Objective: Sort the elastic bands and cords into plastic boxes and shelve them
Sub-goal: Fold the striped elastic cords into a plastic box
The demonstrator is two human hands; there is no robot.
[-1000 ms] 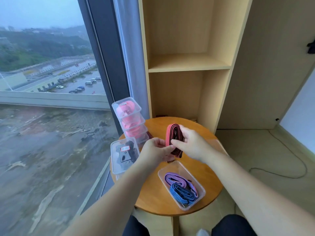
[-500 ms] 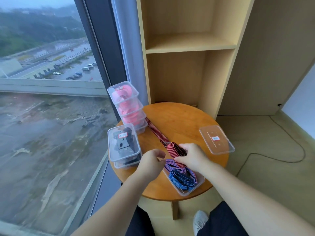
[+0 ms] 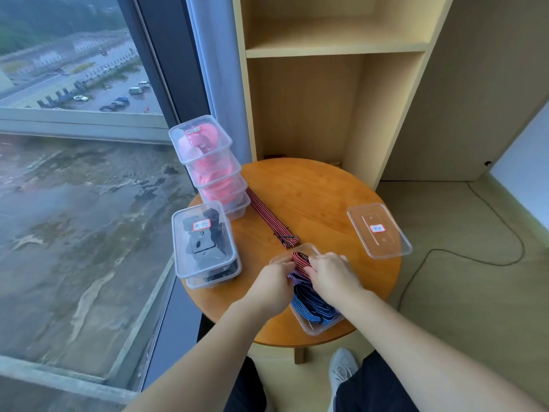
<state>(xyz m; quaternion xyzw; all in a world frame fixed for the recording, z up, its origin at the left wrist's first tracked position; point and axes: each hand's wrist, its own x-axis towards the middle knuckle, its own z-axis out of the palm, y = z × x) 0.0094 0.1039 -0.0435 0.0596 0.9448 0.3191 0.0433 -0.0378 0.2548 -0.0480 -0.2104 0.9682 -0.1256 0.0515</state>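
Left hand (image 3: 273,281) and right hand (image 3: 329,275) both pinch folded red striped band (image 3: 300,261), fingers curled round coil; coil between fingertips, at far end of open box (image 3: 312,330); blue bands (image 3: 312,304) under palms, inside; loose tail (image 3: 267,217) trails beyond fingertips; best gather tail before pressing coil down; lid (image 3: 378,230) right of fingers, apart.
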